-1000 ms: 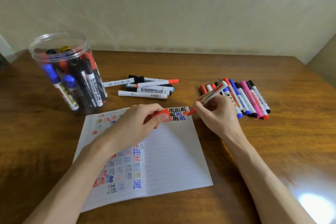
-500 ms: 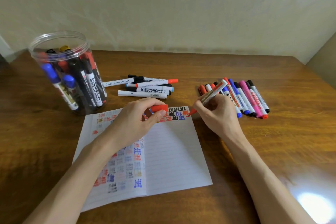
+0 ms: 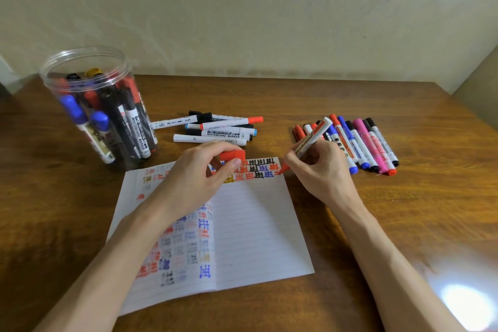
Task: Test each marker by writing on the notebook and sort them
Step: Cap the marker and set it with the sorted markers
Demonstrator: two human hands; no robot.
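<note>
— Where was the red marker [image 3: 310, 140]?
— In the right hand [image 3: 320, 170]. That grip was closed on the barrel, thumb and fingers pinching it. The marker slanted, with its red tip down at the far right corner of the notebook [image 3: 256, 224], at the end of a row of black, red and blue written characters.
— And the other hand?
— The left hand [image 3: 196, 178] lay over the top of the page, its grip holding the red cap [image 3: 232, 155] between thumb and forefinger, just above the paper.
— What of the other markers?
— Three lots. A clear jar [image 3: 99, 105] stood at the far left of the worktop [image 3: 404, 210], with capped blue, black and red markers leaning inside. A loose pile [image 3: 215, 129] lay just beyond the notebook, mostly white barrels lying crosswise. A neat row [image 3: 369, 143] lay side by side just right of the right hand, its caps red, blue, black and pink.
— Was the notebook flat?
— Open and flat on the worktop. The left page was crowded with faded coloured characters, and the right page was ruled, with writing only along its top
</note>
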